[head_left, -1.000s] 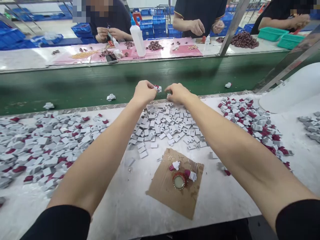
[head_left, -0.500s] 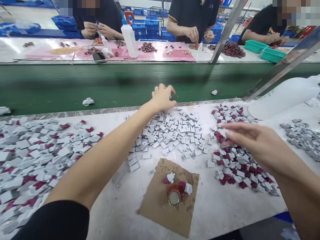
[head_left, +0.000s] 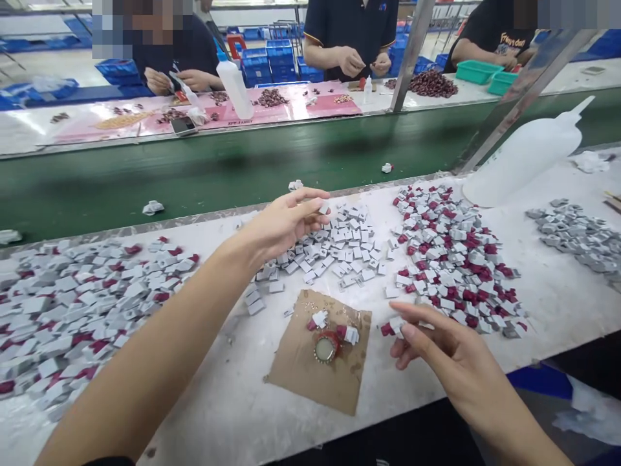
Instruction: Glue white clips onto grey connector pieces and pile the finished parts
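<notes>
My left hand point(head_left: 295, 220) is over the middle pile of light grey pieces point(head_left: 356, 243), a small grey piece point(head_left: 324, 207) pinched between thumb and fingers. To the right of the cardboard, my right hand point(head_left: 431, 340) grips a grey and dark red piece point(head_left: 392, 326) at its fingertips. On the brown cardboard point(head_left: 310, 382) sit a bottle cap point(head_left: 325, 348) with a red rim and two grey and dark red pieces point(head_left: 319, 320). The right-hand pile point(head_left: 456, 252) of grey and dark red pieces lies beyond my right hand.
A large pile point(head_left: 82, 310) of similar pieces spreads at the left. Behind the table runs a green conveyor point(head_left: 218, 175) carrying several pieces. A white bottle point(head_left: 524, 155) leans by a metal post at the right, near grey parts point(head_left: 577, 233). Three people work across the belt.
My left hand has drawn back from the belt's edge, and a piece now lies on the belt behind it. My right hand has moved nearer, away from the right pile, with a piece in its fingers.
</notes>
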{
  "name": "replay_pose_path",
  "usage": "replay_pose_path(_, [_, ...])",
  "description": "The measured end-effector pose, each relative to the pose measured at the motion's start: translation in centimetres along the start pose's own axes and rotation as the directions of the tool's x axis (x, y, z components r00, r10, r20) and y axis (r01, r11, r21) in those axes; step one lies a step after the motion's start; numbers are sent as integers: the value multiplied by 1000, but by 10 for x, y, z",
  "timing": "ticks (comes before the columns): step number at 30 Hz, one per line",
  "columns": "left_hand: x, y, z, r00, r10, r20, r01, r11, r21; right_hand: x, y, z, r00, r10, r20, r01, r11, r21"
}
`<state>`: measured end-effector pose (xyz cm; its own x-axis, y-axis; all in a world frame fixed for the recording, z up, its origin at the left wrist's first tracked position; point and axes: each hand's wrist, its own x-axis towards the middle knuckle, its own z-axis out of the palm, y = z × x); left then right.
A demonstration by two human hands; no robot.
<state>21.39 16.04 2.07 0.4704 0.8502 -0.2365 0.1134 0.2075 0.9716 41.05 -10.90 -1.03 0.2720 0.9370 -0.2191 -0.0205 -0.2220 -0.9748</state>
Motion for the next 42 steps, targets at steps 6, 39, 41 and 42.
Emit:
replay_pose_path(6, [-65, -20, 2, 981, -150, -127, 134, 983, -126, -2, 3, 19, 997, -13, 80, 4, 993, 115])
replay_pose_path(39, [-121, -44, 47, 991, 27, 132, 0, 980, -197, 31, -6, 36, 948, -230, -220, 280, 931, 234])
replay_pose_path(41, [-119, -44, 52, 989, 30, 145, 0, 980, -201, 37, -10, 37, 942, -247, -229, 298, 928, 223])
replay_pose_path(42, [-119, -44, 53, 988, 26, 151, 5, 979, -204, 38, -11, 38, 941, -257, -223, 303, 931, 206])
